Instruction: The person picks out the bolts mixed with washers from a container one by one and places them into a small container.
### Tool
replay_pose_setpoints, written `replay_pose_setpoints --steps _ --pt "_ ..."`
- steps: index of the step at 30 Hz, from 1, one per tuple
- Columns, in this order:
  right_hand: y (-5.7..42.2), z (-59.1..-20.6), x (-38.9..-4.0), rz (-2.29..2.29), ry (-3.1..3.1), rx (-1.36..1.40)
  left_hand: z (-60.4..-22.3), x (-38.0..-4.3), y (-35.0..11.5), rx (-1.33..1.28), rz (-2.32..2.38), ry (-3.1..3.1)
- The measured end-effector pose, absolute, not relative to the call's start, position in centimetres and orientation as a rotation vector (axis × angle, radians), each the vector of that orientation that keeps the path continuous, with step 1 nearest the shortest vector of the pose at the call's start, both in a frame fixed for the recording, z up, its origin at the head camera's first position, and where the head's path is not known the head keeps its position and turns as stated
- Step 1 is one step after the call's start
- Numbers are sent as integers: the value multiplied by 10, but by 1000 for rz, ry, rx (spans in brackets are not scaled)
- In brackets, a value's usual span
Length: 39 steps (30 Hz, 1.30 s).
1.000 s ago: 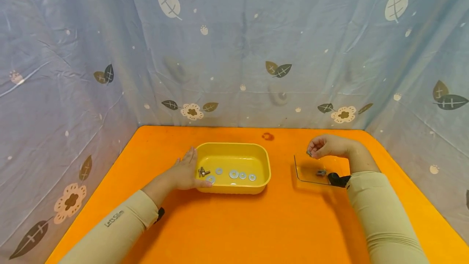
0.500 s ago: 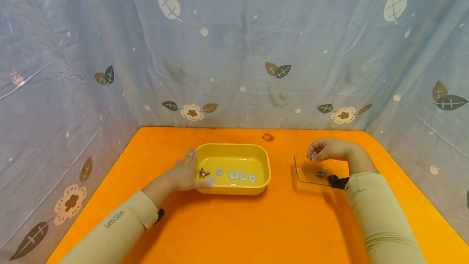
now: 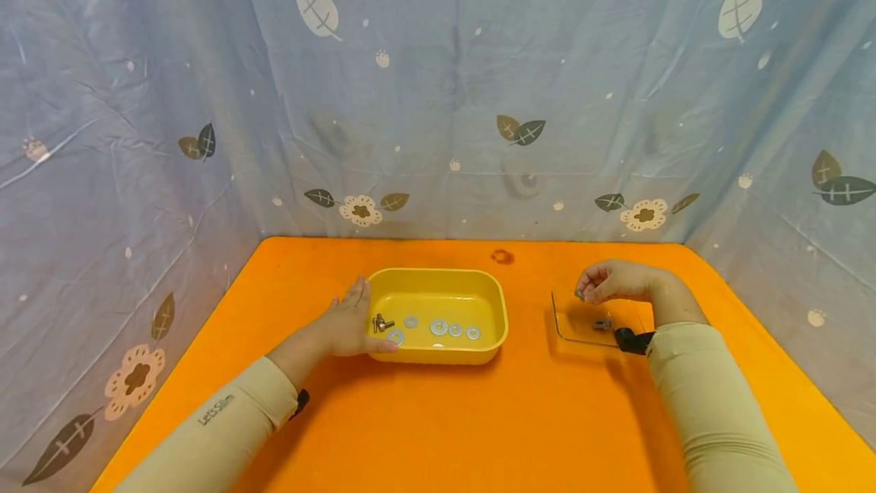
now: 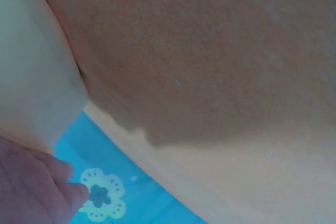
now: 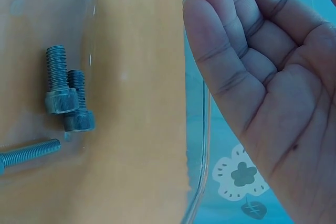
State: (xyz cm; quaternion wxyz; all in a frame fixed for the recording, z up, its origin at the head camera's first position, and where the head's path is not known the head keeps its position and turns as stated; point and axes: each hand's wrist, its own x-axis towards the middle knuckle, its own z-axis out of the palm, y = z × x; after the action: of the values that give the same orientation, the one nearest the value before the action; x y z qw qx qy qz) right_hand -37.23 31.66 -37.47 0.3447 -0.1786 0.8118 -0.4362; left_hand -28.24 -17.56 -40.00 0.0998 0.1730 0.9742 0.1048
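Grey metal: pinching a small piece (image 3: 579, 295) in right hand (image 3: 611, 282) over clear box (image 3: 590, 342), slightly lower than moments ago, so seemingly nearer the bolts (image 5: 58, 77) inside; resting outstretched left hand (image 3: 347, 326) against yellow tub (image 3: 434, 356).

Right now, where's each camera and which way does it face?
Head: on the head, looking forward and down at the yellow tub and clear box; sleeves, left hand and right hand show.
Left wrist: on that wrist, facing the table, tub and curtain; part of the left hand shows.
Right wrist: on that wrist, looking at bolts in the clear box; palm and fingers show.
Head and right wrist share the box, bolts and right hand.
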Motion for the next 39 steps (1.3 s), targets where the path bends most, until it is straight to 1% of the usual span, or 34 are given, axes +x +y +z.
replay_pose_setpoints --steps 29,34,39 --pt "320 -379 -374 -1214 2088 -433 -396 -282 -174 500 343 2864" --pt "319 -374 -375 -1234 2070 -474 -396 -283 -176 504 352 2866" --pt "311 -361 -376 -1241 2114 -498 -397 -285 -177 506 345 2866"
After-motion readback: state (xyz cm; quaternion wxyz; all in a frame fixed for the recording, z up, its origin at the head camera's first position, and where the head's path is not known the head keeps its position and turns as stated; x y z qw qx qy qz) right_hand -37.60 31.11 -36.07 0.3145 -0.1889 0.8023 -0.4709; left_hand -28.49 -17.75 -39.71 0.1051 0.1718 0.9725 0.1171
